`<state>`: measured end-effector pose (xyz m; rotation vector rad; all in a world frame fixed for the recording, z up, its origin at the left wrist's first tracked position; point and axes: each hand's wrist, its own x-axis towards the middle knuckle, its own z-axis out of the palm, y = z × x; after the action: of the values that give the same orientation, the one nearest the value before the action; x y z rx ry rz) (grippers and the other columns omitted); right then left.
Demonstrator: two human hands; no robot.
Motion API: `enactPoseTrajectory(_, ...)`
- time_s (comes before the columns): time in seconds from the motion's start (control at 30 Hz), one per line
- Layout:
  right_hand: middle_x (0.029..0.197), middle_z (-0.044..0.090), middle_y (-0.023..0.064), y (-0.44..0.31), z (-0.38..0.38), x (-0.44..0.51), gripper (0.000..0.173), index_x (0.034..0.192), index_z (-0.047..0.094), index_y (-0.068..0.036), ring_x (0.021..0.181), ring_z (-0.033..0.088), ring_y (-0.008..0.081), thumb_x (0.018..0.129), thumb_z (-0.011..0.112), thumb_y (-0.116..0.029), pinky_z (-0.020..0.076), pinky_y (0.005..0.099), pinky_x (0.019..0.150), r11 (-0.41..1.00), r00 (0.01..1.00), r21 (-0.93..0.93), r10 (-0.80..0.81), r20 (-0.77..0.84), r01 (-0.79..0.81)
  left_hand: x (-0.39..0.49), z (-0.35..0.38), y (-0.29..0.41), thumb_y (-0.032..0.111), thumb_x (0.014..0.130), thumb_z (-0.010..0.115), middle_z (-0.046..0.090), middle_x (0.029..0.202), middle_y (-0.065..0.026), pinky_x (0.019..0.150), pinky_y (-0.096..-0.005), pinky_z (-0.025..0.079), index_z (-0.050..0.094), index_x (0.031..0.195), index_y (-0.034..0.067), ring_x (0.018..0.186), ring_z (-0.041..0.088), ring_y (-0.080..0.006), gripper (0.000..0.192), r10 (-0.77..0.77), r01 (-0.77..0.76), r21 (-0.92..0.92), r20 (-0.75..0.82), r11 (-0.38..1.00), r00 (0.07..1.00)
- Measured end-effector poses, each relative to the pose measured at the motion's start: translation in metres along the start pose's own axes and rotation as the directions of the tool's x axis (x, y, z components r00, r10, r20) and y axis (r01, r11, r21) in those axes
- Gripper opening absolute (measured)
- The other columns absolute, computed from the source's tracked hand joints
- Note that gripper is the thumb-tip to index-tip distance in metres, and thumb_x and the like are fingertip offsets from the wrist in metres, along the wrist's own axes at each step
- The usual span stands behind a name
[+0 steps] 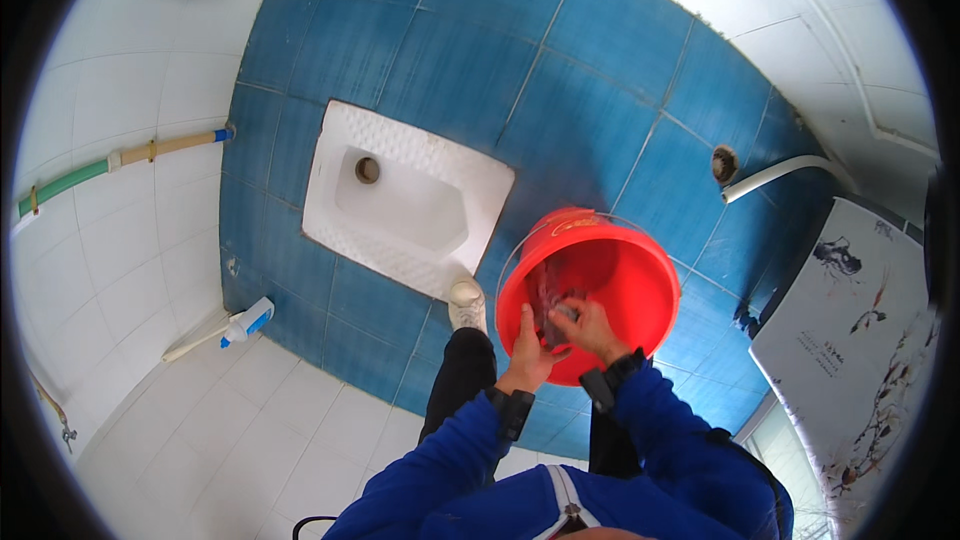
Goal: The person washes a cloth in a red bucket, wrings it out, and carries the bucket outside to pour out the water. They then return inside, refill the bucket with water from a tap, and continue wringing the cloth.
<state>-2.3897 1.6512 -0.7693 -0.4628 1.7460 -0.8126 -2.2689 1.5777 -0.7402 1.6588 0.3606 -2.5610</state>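
Note:
A red plastic bucket (637, 262) with a wire handle stands before me, its mouth tipped towards me. Both hands are at its near side, over the opening. My left hand (532, 356) supports a dark reddish, wet-looking cloth (546, 292), with the thumb raised along it. From the other side my right hand (592, 328) grips the cloth with bent fingers. Something small and greyish shows at the right fingertips; I cannot tell whether it is a fold or a separate thing. Part of the cloth hangs down inside the bucket.
A white squat toilet (405, 202) is set in the blue tiled floor (592, 112), left of the bucket. A white and blue bottle (251, 321) lies by the left wall. At right are a floor drain (724, 164), a white hose (787, 167) and a patterned appliance (847, 330).

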Motion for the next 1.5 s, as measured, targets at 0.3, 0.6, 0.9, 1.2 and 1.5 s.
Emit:
enactPoseTrajectory(0.3, 0.06, 0.051, 0.0024, -0.05, -0.005, -0.069, 0.028, 0.073, 0.061, -0.001, 0.058, 0.048, 0.0081, 0.092, 0.061, -0.022, 0.042, 0.029, 0.053, 0.967, 0.993, 0.236, 0.071, 0.089, -0.091, 0.012, -0.017, -0.014, 0.035, 0.098, 0.053, 0.061, 0.111, -0.01, 0.093, -0.0369, 0.05, 0.056, 0.129, 0.017, 0.1, 0.061, -0.0227, 0.036, -0.049, 0.07, -0.073, 0.255, 0.995, 0.966)
enactPoseTrajectory(0.6, 0.058, 0.05, 0.0176, -0.041, 0.011, -0.044, 0.038, 0.071, 0.057, 0.0, 0.049, 0.049, 0.0201, 0.097, 0.051, -0.028, 0.041, 0.0376, 0.05, 0.979, 0.987, 0.161, -0.103, -0.125, 0.123, 0.049, -0.07, -0.029, 0.027, 0.1, 0.044, 0.059, 0.116, -0.0089, 0.093, -0.0347, 0.046, 0.053, 0.125, 0.009, 0.108, 0.057, -0.025, 0.032, 0.404, -0.642, 0.751, 0.545, 0.156, 0.735)
enactPoseTrajectory(0.9, 0.071, 0.061, 0.025, 0.056, -0.011, 0.045, 0.033, 0.08, 0.067, -0.005, 0.07, 0.064, 0.0438, 0.094, 0.052, -0.032, 0.0502, 0.0529, 0.063, 0.937, 0.877, -0.297, 0.023, -0.48, -0.187, 0.036, -0.008, -0.013, 0.033, 0.098, 0.051, 0.052, 0.134, -0.0043, 0.107, -0.0382, 0.037, 0.049, 0.133, 0.012, 0.126, 0.048, -0.0201, 0.041, 0.465, -0.453, 0.126, -0.094, 0.883, 0.88)
enactPoseTrajectory(1.2, 0.126, 0.059, 0.0185, 0.155, -0.008, 0.144, 0.038, 0.125, 0.059, -0.011, 0.115, 0.056, 0.0346, 0.089, 0.058, -0.025, 0.0463, 0.0461, 0.096, 0.846, 0.809, -0.533, -0.327, -0.488, 0.02, 0.013, 0.002, -0.008, 0.029, 0.097, 0.051, 0.045, 0.137, -0.0083, 0.105, -0.0451, 0.035, 0.035, 0.144, 0.015, 0.129, 0.041, -0.0243, 0.051, 0.378, -0.325, 0.224, -0.264, 0.919, 0.887)
enactPoseTrajectory(1.5, 0.139, 0.051, 0.011, 0.149, 0.015, 0.162, 0.043, 0.136, 0.048, -0.01, 0.125, 0.05, 0.0298, 0.095, 0.052, -0.023, 0.042, 0.0422, 0.104, 0.743, 0.987, 0.665, 0.149, -0.065, -0.069, 0.007, -0.004, 0.0, 0.032, 0.097, 0.053, 0.042, 0.141, -0.0093, 0.1, -0.0426, 0.038, 0.03, 0.148, 0.015, 0.127, 0.043, -0.0242, 0.058, 0.312, -0.234, 0.299, -0.247, 0.925, 0.918)
